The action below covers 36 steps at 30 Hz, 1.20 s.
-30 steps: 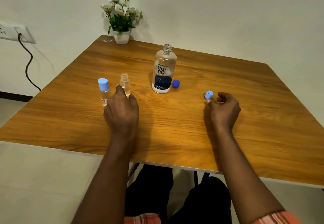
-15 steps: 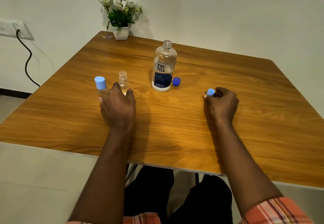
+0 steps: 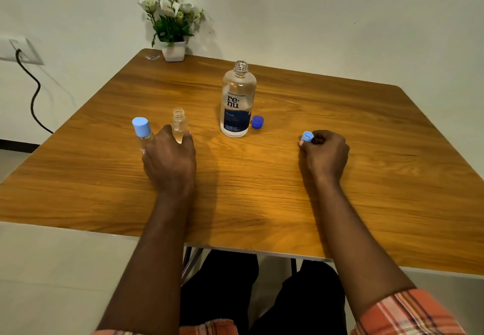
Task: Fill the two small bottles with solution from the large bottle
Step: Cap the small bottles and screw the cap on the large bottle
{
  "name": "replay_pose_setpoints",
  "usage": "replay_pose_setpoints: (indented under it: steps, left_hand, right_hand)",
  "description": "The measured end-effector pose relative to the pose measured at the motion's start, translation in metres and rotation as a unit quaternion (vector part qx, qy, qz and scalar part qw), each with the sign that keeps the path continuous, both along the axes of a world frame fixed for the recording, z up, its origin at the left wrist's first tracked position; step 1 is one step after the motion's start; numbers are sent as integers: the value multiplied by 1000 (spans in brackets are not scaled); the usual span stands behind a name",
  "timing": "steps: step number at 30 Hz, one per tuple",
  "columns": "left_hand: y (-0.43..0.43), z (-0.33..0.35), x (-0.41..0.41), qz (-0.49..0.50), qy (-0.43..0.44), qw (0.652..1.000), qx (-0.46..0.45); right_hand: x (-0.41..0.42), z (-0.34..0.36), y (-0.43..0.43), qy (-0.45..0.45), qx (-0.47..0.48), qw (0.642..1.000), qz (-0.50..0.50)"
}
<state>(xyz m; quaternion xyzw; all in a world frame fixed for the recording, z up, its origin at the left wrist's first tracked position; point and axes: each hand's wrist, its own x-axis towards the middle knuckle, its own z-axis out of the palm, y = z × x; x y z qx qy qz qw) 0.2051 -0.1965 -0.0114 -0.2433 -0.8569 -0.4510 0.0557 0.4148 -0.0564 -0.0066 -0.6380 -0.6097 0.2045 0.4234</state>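
Nearest the viewer: dark trousers [image 3: 220,290] below the table edge, and a plaid sleeve [image 3: 408,313], orange with pale stripes, on the right arm. Both bare forearms reach forward over a wooden table [image 3: 262,203] with a squared top and rounded corners. Left hand [image 3: 170,159]: knuckles up, fingers and thumb curled round the lower body of the uncapped small bottle [image 3: 179,123]. This bottle is clear plastic and stands upright on the table, its threaded neck rising clear above the grip, thumb on its right side. Just to its left stands the capped small bottle [image 3: 142,134], upright, clear, topped with a pale blue cap. Its base is hidden behind the left hand's fingers, so contact with them cannot be told. Right hand [image 3: 324,154]: well apart to the right, curled into a loose fist resting on the table. It pinches a light blue cap [image 3: 307,137] between thumb and forefinger at the fist's upper left, the cap's hollow side facing up. Farther back, between the two hands: the large bottle [image 3: 238,101], clear, upright, neck open, white and navy label reading "renu fresh". A dark blue cap [image 3: 258,121] lies on the table just beside its base on the right. At the far left corner: a potted plant [image 3: 171,20] with white flowers in a white pot. On the wall at left: a wall socket [image 3: 19,51] with a black cable [image 3: 35,99] hanging from it.
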Motion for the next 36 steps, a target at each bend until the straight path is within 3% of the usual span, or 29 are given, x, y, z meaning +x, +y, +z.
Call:
replay_pose_setpoints:
  steps: [9, 20, 30, 36]
  left_hand:
    - [-3, 3, 5, -25, 7, 999, 31]
    - [-27, 10, 43, -155, 28, 984, 79]
    - [-33, 7, 46, -226, 79, 969, 65]
    - [-34, 0, 42, -234, 98, 967, 29]
  right_hand:
    - [0, -1, -7, 15, 2, 1000, 23]
    - [-20, -2, -39, 55, 11, 990, 129]
    - [-37, 10, -76, 78, 38, 929, 360]
    - [-44, 24, -79, 66, 45, 914, 397]
